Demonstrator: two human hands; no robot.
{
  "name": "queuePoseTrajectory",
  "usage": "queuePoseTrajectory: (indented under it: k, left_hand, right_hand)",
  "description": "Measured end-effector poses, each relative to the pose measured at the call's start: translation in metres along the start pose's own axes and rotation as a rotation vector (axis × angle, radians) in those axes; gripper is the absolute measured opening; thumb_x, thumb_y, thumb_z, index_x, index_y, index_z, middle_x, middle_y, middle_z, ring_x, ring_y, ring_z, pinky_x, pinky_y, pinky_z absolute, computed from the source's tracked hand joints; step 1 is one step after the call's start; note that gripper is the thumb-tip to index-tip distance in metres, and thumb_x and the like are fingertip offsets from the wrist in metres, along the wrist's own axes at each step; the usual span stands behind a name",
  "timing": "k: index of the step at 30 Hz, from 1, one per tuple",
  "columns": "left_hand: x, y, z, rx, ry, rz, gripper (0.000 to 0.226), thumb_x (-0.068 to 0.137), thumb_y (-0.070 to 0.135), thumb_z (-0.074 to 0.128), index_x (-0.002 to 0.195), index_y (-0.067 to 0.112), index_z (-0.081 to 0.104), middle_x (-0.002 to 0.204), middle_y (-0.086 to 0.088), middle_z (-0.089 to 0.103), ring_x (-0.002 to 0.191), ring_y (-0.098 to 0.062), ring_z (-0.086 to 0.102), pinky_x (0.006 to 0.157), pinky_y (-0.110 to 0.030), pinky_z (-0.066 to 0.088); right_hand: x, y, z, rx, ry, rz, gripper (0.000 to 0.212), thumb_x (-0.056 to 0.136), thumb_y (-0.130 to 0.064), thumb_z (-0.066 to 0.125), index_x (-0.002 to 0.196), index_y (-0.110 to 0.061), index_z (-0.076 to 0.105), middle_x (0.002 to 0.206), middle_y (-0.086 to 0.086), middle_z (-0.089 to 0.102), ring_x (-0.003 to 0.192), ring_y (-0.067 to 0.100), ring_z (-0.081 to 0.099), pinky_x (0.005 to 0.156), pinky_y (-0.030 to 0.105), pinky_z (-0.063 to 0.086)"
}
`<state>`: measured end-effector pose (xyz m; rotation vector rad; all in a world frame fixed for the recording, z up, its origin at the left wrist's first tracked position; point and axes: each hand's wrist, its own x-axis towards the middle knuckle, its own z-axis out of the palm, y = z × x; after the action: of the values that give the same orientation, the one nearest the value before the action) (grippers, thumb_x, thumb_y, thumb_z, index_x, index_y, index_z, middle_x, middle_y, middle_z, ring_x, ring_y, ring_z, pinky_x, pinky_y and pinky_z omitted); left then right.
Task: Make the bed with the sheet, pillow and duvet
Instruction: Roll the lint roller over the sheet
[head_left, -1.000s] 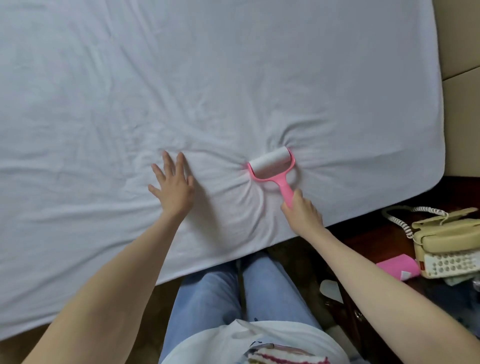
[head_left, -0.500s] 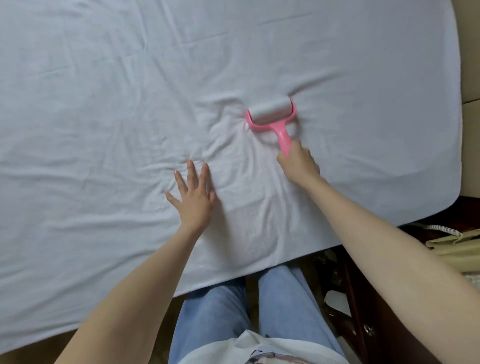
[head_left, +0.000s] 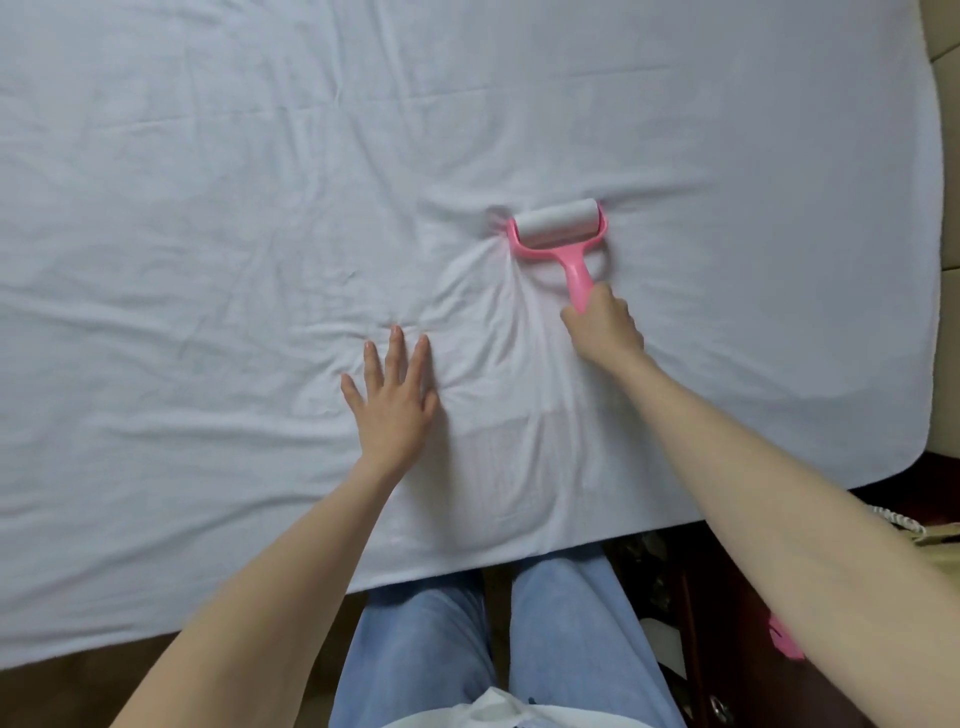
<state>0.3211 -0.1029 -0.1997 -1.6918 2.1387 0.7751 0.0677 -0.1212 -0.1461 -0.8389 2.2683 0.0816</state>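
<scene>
From the head camera, looking down, a white sheet (head_left: 260, 208) is spread over the bed and fills most of the view, creased all over, with its near edge running across in front of the person's blue jeans (head_left: 426, 654). The left hand (head_left: 392, 400) lies flat, palm down, on the sheet close to that near edge, its fingers (head_left: 396, 345) straight and spread, holding nothing. To its right and a little farther onto the bed, the right hand (head_left: 605, 327) grips the pink handle of a lint roller (head_left: 561, 231), fingers curled tight round the handle's lower end. The roller's white drum rests on the sheet, lying crosswise at the far end of the handle, and the cloth bunches into radiating folds at the drum's left end and between the two hands. The sheet's rounded corner shows at the right, near a beige surface (head_left: 948, 364). Below that corner stands dark wooden furniture (head_left: 727, 649), with a coiled white cord (head_left: 901, 521) and a pink object (head_left: 784, 642) partly hidden behind the right forearm.
</scene>
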Motion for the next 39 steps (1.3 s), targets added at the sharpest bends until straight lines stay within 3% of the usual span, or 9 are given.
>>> queuePoseTrajectory:
  k: [6,16,21,26,29,31,33,36,39]
  left_hand:
    - [-0.002,0.0,0.0,0.006,0.029,-0.005,0.067,0.095,0.032,0.047,0.152,0.034,0.012,0.162,0.004,-0.003,0.148,-0.028,-0.004,0.112,-0.058,0.009]
    - [-0.003,0.011,-0.008,0.0,0.014,-0.041,0.07,0.09,0.023,0.052,0.151,0.03,0.019,0.161,-0.002,0.004,0.147,-0.031,0.005,0.11,-0.05,0.017]
    - [0.002,0.012,-0.017,-0.092,0.09,-0.069,0.06,0.091,0.015,0.048,0.148,0.021,0.031,0.159,0.0,0.018,0.146,-0.025,0.016,0.111,-0.045,0.018]
    - [0.021,0.011,-0.043,-0.093,0.109,-0.107,0.058,0.093,0.016,0.042,0.149,0.022,0.029,0.161,0.002,0.012,0.147,-0.02,0.013,0.112,-0.043,0.017]
    - [0.039,0.01,-0.06,-0.09,0.097,-0.147,0.055,0.094,0.016,0.041,0.147,0.021,0.029,0.161,0.001,0.008,0.148,-0.021,0.01,0.112,-0.044,0.018]
    - [0.05,0.011,-0.07,-0.1,0.094,-0.178,0.054,0.095,0.017,0.04,0.147,0.021,0.028,0.162,0.001,0.005,0.148,-0.021,0.008,0.113,-0.044,0.018]
    - [0.059,0.013,-0.077,-0.115,0.092,-0.196,0.054,0.095,0.017,0.039,0.147,0.022,0.026,0.162,0.002,0.003,0.148,-0.021,0.006,0.114,-0.044,0.017]
    - [0.072,0.016,-0.085,-0.111,0.098,-0.205,0.055,0.095,0.017,0.039,0.148,0.022,0.026,0.162,0.001,0.005,0.148,-0.021,0.008,0.113,-0.042,0.018]
    - [0.087,0.015,-0.093,-0.098,0.091,-0.203,0.056,0.094,0.017,0.04,0.148,0.021,0.026,0.161,0.001,0.006,0.148,-0.021,0.008,0.112,-0.04,0.018]
  right_hand:
    - [0.037,-0.045,-0.025,0.005,0.052,-0.081,0.038,0.091,-0.023,0.043,0.123,-0.002,0.042,0.122,0.017,0.052,0.104,0.039,0.054,0.077,0.039,0.04]
    - [-0.069,0.063,0.031,0.008,-0.08,0.062,0.025,0.093,-0.026,0.044,0.103,-0.003,0.039,0.107,0.023,0.058,0.097,0.04,0.056,0.075,0.041,0.043]
    - [-0.039,0.03,0.02,0.035,-0.071,0.078,0.027,0.092,-0.026,0.044,0.107,-0.003,0.041,0.111,0.021,0.057,0.101,0.04,0.055,0.079,0.041,0.042]
    - [0.018,-0.036,-0.019,0.09,-0.07,0.034,0.036,0.092,-0.025,0.045,0.119,-0.002,0.044,0.12,0.019,0.053,0.107,0.039,0.054,0.082,0.039,0.042]
    - [0.061,-0.08,-0.057,0.113,-0.086,-0.034,0.027,0.088,-0.022,0.046,0.107,-0.004,0.051,0.103,0.017,0.059,0.084,0.036,0.062,0.068,0.037,0.049]
    - [0.082,-0.106,-0.082,0.122,-0.098,-0.09,0.013,0.087,-0.018,0.045,0.09,-0.005,0.048,0.081,0.015,0.057,0.06,0.029,0.058,0.05,0.03,0.044]
    - [0.095,-0.125,-0.098,0.114,-0.089,-0.111,0.014,0.087,-0.016,0.046,0.092,-0.004,0.047,0.075,0.014,0.055,0.052,0.026,0.053,0.045,0.027,0.039]
    - [0.096,-0.128,-0.097,0.099,-0.055,-0.096,0.031,0.088,-0.022,0.048,0.114,-0.005,0.048,0.105,0.018,0.058,0.085,0.036,0.062,0.069,0.038,0.051]
    - [0.071,-0.095,-0.07,0.042,-0.051,-0.01,0.037,0.092,-0.027,0.046,0.122,-0.004,0.044,0.121,0.02,0.055,0.108,0.039,0.055,0.085,0.04,0.044]
